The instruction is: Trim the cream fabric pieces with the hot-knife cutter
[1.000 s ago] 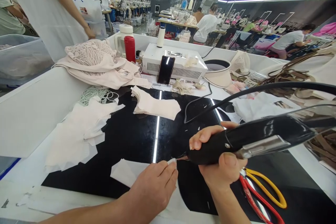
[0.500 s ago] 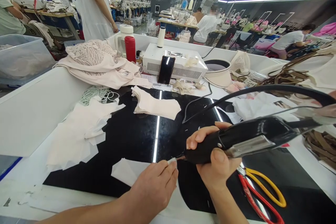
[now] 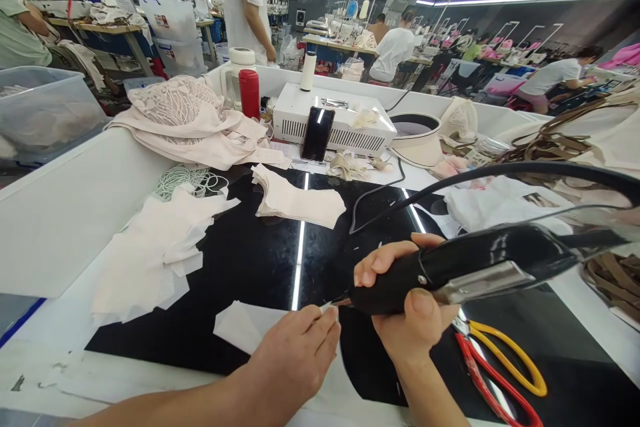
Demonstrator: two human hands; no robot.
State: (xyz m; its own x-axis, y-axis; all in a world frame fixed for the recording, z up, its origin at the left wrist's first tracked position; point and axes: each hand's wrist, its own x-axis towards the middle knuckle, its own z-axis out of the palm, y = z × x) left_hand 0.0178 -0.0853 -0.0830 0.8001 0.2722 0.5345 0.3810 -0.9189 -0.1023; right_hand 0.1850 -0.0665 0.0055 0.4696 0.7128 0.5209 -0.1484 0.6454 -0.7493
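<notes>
- Centrally, the left hand [image 3: 295, 350] is shown with its fingertips pinched together on a white cloth [image 3: 245, 323], whose free part is spread beneath it and to its left on a black board [image 3: 245, 253].
- The right hand [image 3: 415, 320] is clamped around a black tool [image 3: 475, 267], its fingers wrapped over the far side and its thumb pressed on the near side.
- The tool's thin tip [image 3: 343, 303] is directed leftward, at the left hand's fingertips; whether the cloth is touched cannot be told.
- Above the right hand, a cable [image 3: 550, 165] is arched over the tool and is laid on the board beyond the fingers.
- Just right of the right wrist, shears [image 3: 470, 363] with one red and one yellow handle are placed.
- Straight beyond the left hand, a stack [image 3: 300, 203] of pale pieces is laid flat.
- Farther left of that hand, a loose pile [image 3: 145, 260] of similar pieces is spread, with green cord [image 3: 187, 181] bunched at its far edge.
- Well beyond both hands, a phone [image 3: 317, 133] is leaned against a white box [image 3: 287, 107].
</notes>
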